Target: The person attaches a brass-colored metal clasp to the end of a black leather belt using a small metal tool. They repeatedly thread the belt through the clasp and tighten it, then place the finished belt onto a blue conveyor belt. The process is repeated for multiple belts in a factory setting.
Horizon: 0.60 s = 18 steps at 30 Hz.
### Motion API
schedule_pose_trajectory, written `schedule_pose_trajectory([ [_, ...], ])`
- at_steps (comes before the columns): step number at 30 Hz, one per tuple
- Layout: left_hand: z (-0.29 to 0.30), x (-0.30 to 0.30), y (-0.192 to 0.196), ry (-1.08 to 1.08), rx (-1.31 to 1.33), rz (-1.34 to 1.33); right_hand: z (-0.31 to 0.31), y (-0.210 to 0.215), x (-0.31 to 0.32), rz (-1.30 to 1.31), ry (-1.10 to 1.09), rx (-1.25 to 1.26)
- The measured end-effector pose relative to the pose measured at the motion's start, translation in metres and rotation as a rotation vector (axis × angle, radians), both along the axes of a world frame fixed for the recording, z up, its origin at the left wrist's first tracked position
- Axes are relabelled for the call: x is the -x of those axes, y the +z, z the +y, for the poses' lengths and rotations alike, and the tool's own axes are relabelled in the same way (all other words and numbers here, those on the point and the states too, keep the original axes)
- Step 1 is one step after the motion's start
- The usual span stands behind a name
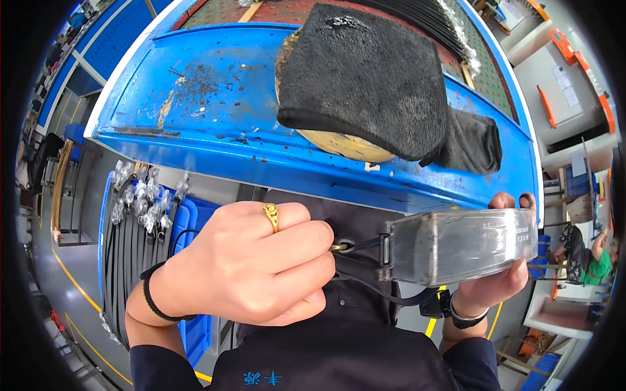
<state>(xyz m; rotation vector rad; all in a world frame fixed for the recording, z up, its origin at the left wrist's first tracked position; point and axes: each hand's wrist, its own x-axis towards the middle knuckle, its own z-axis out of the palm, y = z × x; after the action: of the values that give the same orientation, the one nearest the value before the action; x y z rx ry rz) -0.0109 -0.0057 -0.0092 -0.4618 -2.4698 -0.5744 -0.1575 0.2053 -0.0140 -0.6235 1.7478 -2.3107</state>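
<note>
My left hand (261,264) is closed in a fist, with a ring on one finger. At its fingers shows a small brass-coloured metal piece (340,247), mostly hidden. My right hand (499,280) grips the far end of a glossy, see-through boxy case (450,246), thumb below and fingertips above. The case lies sideways before my body. A black clip-like end piece (386,251) on it faces my left hand. Beneath it curves a thin black strap (407,300); where the strap's ends attach I cannot tell.
Ahead runs a blue bench (215,85), stained and scuffed. A worn black cloth (365,78) drapes over a rounded, pale yellowish block (352,146). Several black straps with plastic-wrapped ends (140,241) hang at left by a blue bin (195,339). Another person (596,260) is at far right.
</note>
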Motion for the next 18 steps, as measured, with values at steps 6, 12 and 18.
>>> schedule_pose_trajectory([
  [6, 0.007, 0.004, 0.003, -0.015, -0.003, -0.047, 0.007, -0.014, 0.004, 0.104, 0.134, -0.008],
  [12, 0.008, 0.006, 0.004, -0.031, -0.005, -0.053, -0.005, -0.011, -0.001, 0.023, -0.053, -0.035],
  [18, 0.007, 0.005, 0.003, -0.039, -0.009, -0.059, -0.004, -0.013, 0.001, 0.053, -0.062, -0.027],
])
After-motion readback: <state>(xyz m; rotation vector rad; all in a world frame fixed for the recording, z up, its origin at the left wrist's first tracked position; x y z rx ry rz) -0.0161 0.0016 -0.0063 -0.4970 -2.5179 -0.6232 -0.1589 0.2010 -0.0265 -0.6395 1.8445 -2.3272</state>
